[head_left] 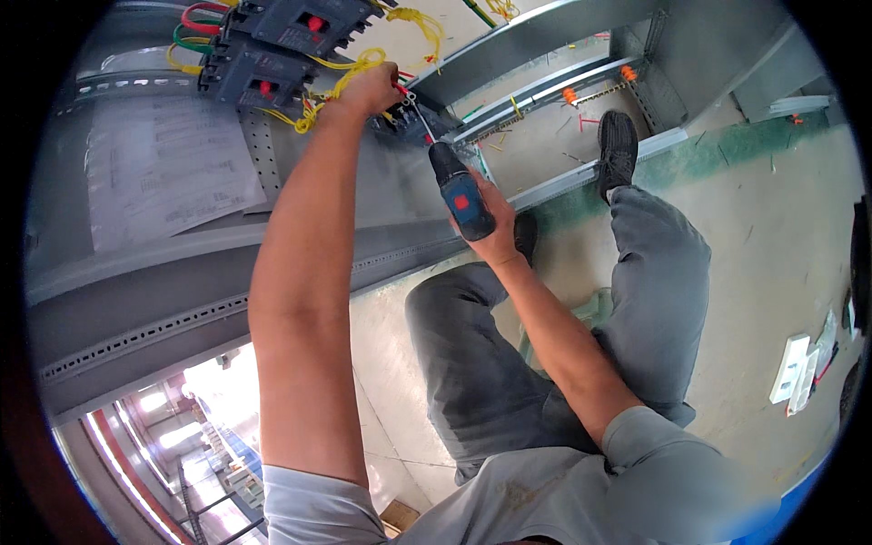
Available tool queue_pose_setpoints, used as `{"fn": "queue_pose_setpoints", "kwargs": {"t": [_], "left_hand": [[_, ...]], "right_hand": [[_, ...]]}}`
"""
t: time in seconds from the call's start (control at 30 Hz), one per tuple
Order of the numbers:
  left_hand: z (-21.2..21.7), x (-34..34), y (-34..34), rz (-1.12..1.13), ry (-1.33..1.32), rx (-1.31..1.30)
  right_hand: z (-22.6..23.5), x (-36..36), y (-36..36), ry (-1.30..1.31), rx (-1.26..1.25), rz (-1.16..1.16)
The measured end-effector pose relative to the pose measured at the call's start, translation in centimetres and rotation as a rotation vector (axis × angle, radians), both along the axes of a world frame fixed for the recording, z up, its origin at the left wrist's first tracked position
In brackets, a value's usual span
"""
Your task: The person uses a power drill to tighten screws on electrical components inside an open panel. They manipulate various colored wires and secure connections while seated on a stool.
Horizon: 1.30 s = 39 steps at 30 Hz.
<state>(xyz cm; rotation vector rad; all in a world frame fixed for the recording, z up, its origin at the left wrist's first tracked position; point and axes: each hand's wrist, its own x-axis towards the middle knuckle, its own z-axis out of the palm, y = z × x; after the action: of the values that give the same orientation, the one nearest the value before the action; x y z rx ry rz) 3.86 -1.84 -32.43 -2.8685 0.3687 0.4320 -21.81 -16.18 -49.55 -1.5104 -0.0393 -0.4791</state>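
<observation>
**Driver held at a crowded breaker panel**

The right hand (pixel 495 227) is closed around the grip of a blue and black cordless driver (pixel 461 195), whose thin bit (pixel 420 120) slants up and away from that hand toward the left hand (pixel 371 89). The left hand is curled shut around something small with a red end beside the bit's tip; what it pinches is too small to make out.

Yellow wires (pixel 341 86) loop just behind and around the left hand, crowding the spot where the bit ends. Beyond that hand sit two dark circuit breakers (pixel 272 54) with red buttons, fed by red, green and yellow cables (pixel 195 32). To its left, a printed sheet (pixel 163 163) lies flat on the grey metal panel (pixel 182 300). Past the right hand run grey channel rails (pixel 545 91) and the person's black shoe (pixel 618 141).

The bit's tip and the part it meets are hidden behind the left hand's fingers.
</observation>
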Motion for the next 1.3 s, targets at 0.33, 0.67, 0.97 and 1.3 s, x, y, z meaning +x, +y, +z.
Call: {"fn": "queue_pose_setpoints", "kwargs": {"t": [0.33,0.67,0.97,1.3], "left_hand": [[1.9,0.2,-1.9,0.023,0.126,0.112],[1.2,1.1,-0.8,0.021,0.114,0.108],[1.6,0.1,-1.6,0.005,0.057,0.073],[0.9,-1.4,-2.1,-0.024,-0.131,0.163]], "right_hand": [[-0.4,-0.1,0.7,0.025,0.069,-0.003],[0.0,0.0,1.4,0.013,0.042,-0.02],[-0.4,0.4,1.3,-0.058,-0.055,-0.061],[-0.9,-0.4,1.1,-0.033,-0.065,-0.036]]}}
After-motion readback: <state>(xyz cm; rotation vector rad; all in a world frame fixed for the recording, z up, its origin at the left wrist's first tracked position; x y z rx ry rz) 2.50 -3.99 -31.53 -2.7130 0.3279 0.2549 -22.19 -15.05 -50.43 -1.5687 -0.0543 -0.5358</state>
